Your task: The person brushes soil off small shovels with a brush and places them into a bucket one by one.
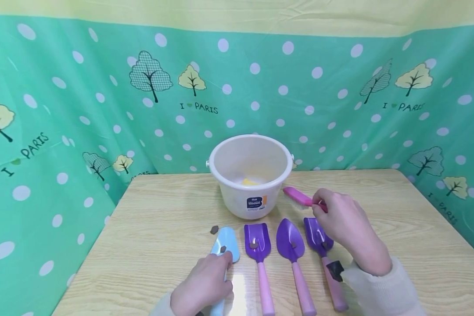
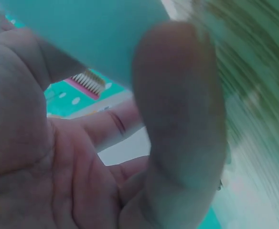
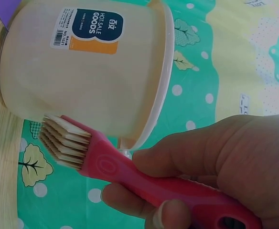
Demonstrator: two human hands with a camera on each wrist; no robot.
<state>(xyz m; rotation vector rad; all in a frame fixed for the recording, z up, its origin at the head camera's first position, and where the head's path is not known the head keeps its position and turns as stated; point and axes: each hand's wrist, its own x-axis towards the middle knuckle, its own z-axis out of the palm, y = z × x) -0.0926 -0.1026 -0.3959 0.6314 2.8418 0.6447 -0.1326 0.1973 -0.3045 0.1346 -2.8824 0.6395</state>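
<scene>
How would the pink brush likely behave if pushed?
The pink brush probably slides rather than rolls, given its widened head. Its thick handle looks stiff, while the bristles, set in thin tufts, would likely bend.

bucket (image 1: 237, 199) behind shovels (image 1: 286, 239) (brush (image 1: 298, 195) right)

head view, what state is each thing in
Bucket, upright, open-topped, something yellow inside
Blue shovel, held in left grip, brown lump on blade
Left purple shovel, lying, lump on blade
Middle purple shovel, lying, lump on blade
Right purple shovel, lying, lump on blade
Brush, held in right grip, bristles downward
Loose lump, lying on table
Curtain, hanging behind
</scene>
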